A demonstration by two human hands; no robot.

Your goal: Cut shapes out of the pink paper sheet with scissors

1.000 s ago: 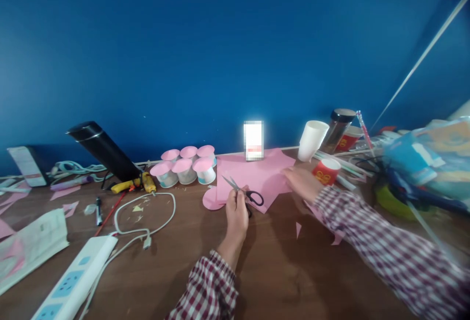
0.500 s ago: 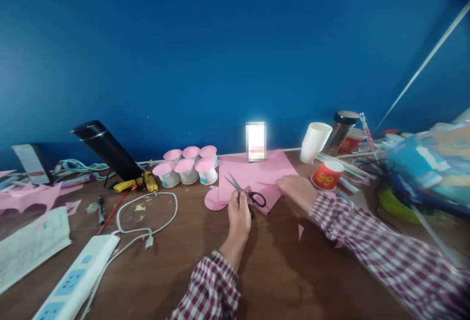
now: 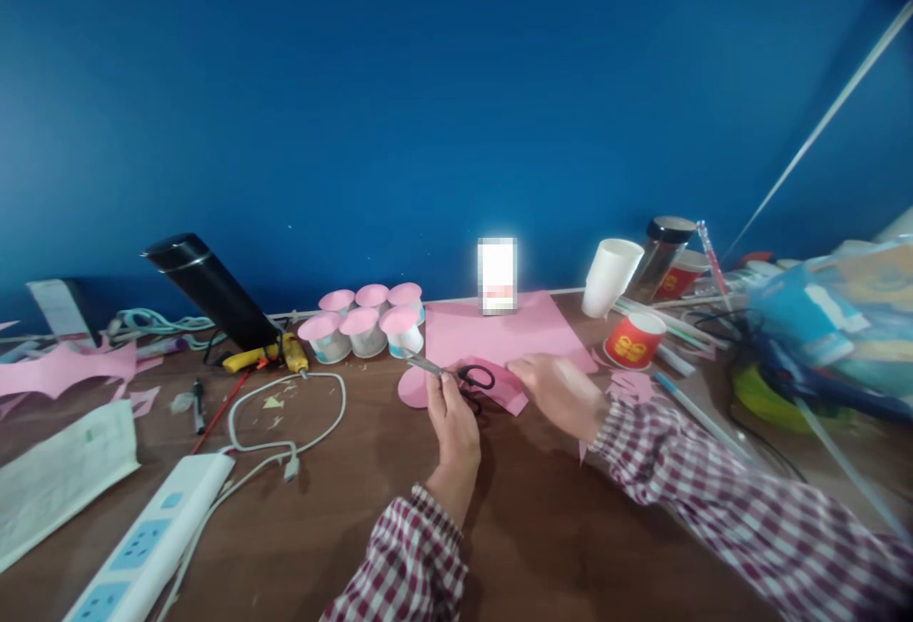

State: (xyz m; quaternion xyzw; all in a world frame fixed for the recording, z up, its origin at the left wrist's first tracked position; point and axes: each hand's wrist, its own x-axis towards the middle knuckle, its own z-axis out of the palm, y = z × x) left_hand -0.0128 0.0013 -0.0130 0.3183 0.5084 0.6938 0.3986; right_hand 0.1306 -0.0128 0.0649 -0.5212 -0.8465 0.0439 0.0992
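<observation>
My left hand (image 3: 455, 417) is shut on a pair of black-handled scissors (image 3: 462, 376), blades pointing left over a pink paper disc (image 3: 412, 392). My right hand (image 3: 558, 392) rests just right of the scissors, fingers pinching a small pink paper piece (image 3: 503, 388). A larger pink paper sheet (image 3: 514, 335) lies flat behind both hands on the brown table (image 3: 542, 527). Both sleeves are red-and-white checked.
Several pink-topped white cups (image 3: 365, 325) stand behind left. A white cup (image 3: 611, 276), a red cup (image 3: 632, 340) and a dark jar (image 3: 663, 243) stand right. A power strip (image 3: 146, 549), white cable (image 3: 285, 422), yellow glue gun (image 3: 265, 356) and black flask (image 3: 210, 289) lie left. Clutter fills the right edge.
My right hand slid left toward the scissors with the small pink piece. The scissors turned from pointing up-left to lying flatter, blades leftward. The big pink sheet now lies flat.
</observation>
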